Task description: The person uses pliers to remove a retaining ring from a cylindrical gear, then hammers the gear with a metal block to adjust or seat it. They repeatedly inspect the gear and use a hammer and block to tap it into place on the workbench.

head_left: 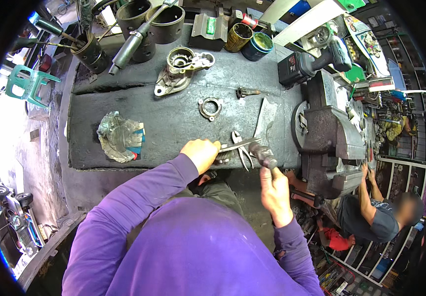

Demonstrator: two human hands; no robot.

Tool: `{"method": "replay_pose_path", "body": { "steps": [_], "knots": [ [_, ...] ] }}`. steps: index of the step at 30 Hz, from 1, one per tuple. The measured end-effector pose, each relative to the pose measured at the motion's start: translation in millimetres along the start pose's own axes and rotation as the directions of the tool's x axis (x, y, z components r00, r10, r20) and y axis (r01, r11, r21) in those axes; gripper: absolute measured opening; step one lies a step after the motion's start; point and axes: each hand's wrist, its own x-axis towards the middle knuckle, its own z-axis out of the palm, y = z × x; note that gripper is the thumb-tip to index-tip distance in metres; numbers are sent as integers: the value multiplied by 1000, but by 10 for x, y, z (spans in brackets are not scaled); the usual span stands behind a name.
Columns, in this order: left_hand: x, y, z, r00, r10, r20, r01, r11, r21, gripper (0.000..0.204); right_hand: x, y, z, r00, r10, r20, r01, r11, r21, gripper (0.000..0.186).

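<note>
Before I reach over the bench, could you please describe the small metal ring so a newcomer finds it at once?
On the dark workbench, find the bulky metal housing toward its far side. Between it and the left hand, slightly rightward, lies the metal ring. Unlike the housing, it is just an open ring with small lugs around its rim.

Workshop, workbench [134, 103], bench vise [327, 130], hammer [263, 155]

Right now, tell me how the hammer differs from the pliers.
The hammer is gripped in the right hand, while the pliers lie on the workbench, in neither hand. The hammer's head is dark and chunky; the pliers are paler and slimmer, with two handles spread apart. Both look metallic and appear close together in this view.
</note>
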Motion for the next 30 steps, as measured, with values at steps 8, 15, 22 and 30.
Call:
{"method": "replay_pose_path", "body": {
  "steps": [8, 15, 22, 30],
  "knots": [
    [-118, 65, 124, 995, -62, -72, 63, 998, 19, 19, -27, 518, -120, 995, 99, -21, -100, 995, -30, 43],
    [-127, 127, 9, 992, -120, -43, 119, 993, -29, 23, 458, 588, -322, 971, 206, 118, -203, 979, -38, 38],
    [-63, 136, -62, 993, -112, 27, 113, 993, -25, 26, 167, -206, -543, 998, -24, -52, 49, 823, 565, 33],
    [54, 176, -35, 992, -118, 35, 119, 992, -27, 24, 377, 149, 156, 905, -9, 425, 120, 965, -234, 43]
  ]
}}
